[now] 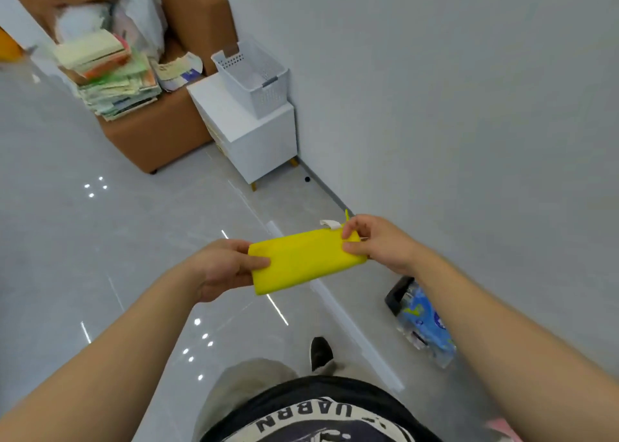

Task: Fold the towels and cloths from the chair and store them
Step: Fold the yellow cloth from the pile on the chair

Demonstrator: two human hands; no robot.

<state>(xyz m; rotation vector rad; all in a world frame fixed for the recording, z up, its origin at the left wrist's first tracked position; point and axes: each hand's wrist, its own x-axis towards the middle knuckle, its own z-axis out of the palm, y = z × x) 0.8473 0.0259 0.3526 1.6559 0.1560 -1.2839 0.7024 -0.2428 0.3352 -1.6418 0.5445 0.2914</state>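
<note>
Black shirt with pale lettering fills the bottom edge. Just beyond it a dark shoe stands on the floor, pale grey glossy tile that mirrors lights as bright dots and streaks. At near right a clear bag with blue printed packs and a black handle lies on the tiles close to the wall, partly hidden by the right forearm. A pale strip runs across the floor, roughly parallel to the wall's foot.

Both bare forearms reach forward over the tiles. Between them, held in the air above the floor, is the yellow cloth, folded into a narrow flat band. The left grip grasps its left end, thumb on top and fingers underneath. The right grip pinches its right end between thumb and fingertips, beside a small white tag that sticks up from the far edge.

Farther off, a white cabinet on short wooden legs stands against the plain, pale grey wall. A white perforated basket sits on top of it, at the wall side. Just left of the cabinet is a brown chair. On its seat leans a tall stack of folded cloths in cream, green and orange. Loose white cloths are heaped behind the stack, blurred.
</note>
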